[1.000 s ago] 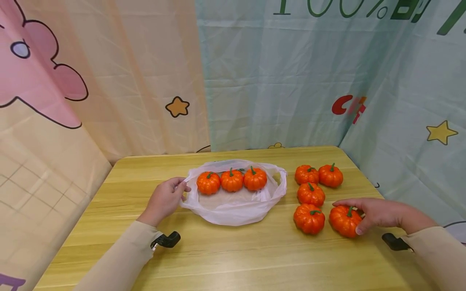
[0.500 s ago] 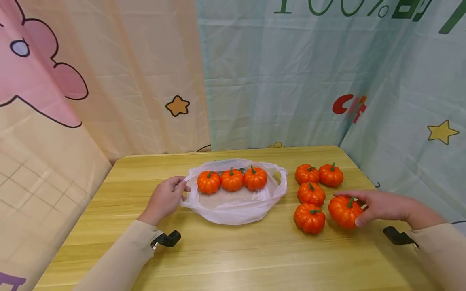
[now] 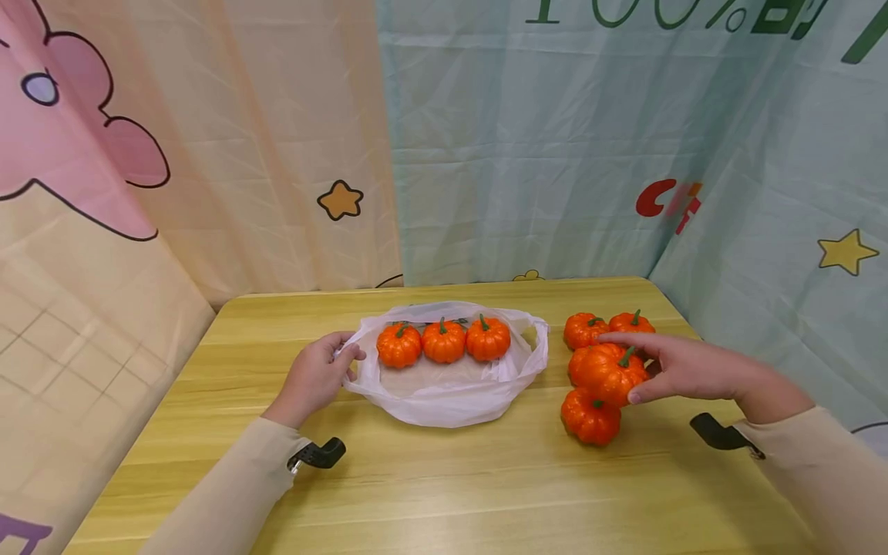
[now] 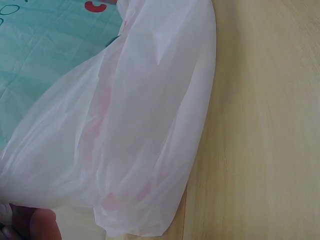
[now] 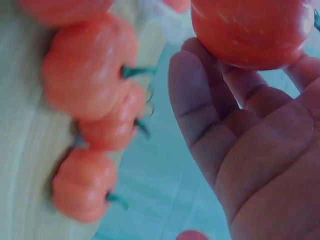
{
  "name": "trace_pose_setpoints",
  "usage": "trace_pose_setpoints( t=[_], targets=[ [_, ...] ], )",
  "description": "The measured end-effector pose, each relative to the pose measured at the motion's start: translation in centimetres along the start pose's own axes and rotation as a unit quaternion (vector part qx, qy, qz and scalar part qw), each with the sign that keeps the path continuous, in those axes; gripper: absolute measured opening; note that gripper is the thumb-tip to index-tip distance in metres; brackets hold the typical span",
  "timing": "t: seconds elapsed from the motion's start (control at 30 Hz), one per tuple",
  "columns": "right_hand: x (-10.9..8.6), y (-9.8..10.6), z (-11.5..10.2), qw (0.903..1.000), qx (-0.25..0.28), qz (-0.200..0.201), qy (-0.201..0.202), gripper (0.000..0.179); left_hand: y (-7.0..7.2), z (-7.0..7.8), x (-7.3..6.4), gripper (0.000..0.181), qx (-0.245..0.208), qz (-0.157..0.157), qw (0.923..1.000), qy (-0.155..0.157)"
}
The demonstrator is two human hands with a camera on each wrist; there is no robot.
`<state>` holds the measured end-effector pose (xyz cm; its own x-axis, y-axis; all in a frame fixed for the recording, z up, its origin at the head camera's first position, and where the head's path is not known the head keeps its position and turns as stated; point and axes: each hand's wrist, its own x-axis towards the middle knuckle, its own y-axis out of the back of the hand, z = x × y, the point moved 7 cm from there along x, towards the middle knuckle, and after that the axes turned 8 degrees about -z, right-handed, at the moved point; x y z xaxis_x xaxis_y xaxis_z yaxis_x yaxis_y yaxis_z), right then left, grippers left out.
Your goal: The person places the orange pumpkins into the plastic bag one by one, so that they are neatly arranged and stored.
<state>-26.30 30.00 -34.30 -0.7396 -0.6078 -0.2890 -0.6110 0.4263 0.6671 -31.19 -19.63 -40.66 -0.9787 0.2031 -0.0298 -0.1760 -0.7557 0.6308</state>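
Observation:
A white plastic bag (image 3: pixel 444 408) lies spread with its mouth open at mid-table in the head view. Inside it three small orange pumpkins (image 3: pixel 444 342) sit side by side. My left hand (image 3: pixel 317 379) pinches the bag's left handle; the left wrist view shows the thin plastic (image 4: pixel 145 115) drawn up toward the fingertips (image 4: pixel 44 225). My right hand (image 3: pixel 694 371) holds another pumpkin (image 3: pixel 610 375) by its sides, raised above the table. In the right wrist view this held pumpkin (image 5: pixel 255 30) rests between thumb and fingers, stem hidden or cropped.
Several more pumpkins stand right of the bag: one in front (image 3: pixel 590 418), two at the back (image 3: pixel 584 330), and one partly hidden behind the held one. The wooden table (image 3: pixel 444 493) ends at printed curtains (image 3: pixel 527 169) behind and at the sides.
My right hand has lifted the pumpkin off the table and carried it left, over the other pumpkins. The left hand and the bag stay in place.

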Motion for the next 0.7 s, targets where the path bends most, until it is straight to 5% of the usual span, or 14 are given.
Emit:
trace_pose_setpoints(
  t=[0.4, 0.7],
  targets=[
    [6.8, -1.9, -6.3, 0.9985, -0.051, 0.019, 0.01, 0.087, 0.1, 0.3, -0.1, 0.048, -0.012, 0.008, 0.9998, -0.016],
    [11.8, -3.4, -8.6, 0.9977, -0.058, 0.015, 0.033, 0.091, 0.2, 0.3, -0.3, 0.046, -0.029, 0.015, 0.999, -0.031]
  ],
)
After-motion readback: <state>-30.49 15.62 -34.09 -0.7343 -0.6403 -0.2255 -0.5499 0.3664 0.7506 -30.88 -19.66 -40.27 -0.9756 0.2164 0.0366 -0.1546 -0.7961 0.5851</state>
